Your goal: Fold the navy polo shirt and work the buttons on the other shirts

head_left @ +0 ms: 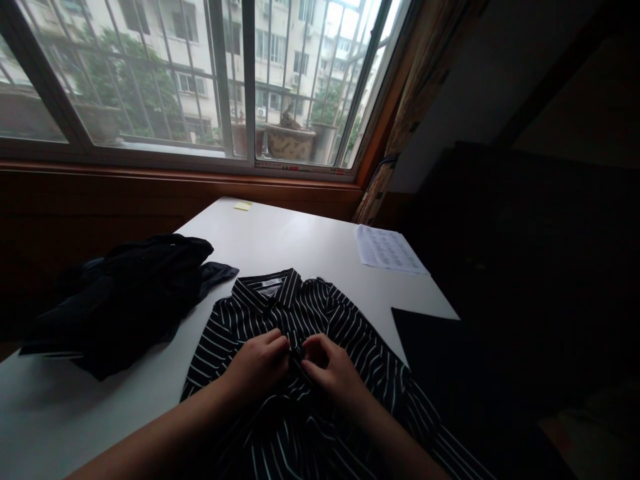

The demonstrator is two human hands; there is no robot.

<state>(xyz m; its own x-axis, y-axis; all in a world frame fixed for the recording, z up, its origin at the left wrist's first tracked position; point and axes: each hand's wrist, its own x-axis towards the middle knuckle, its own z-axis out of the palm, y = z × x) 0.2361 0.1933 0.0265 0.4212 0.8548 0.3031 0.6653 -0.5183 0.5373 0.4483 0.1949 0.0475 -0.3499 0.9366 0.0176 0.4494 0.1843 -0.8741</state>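
Note:
A black shirt with white stripes lies front side up on the white table, its collar pointing toward the window. My left hand is closed on the front of the shirt, below the collar, with a bit of fabric pinched in its fingers. Just to the right, my right hand has its thumb and fingertips curled together at the same front edge, gripping the cloth. Whether a button sits between the fingers is too small and dark to see. The right sleeve in view stretches down toward the lower right.
Dark clothes are heaped on the left of the white table. Printed sheets lie at the back right, a yellow sticky note at the far edge. A dark flat piece covers the right side. Beyond stands a barred window.

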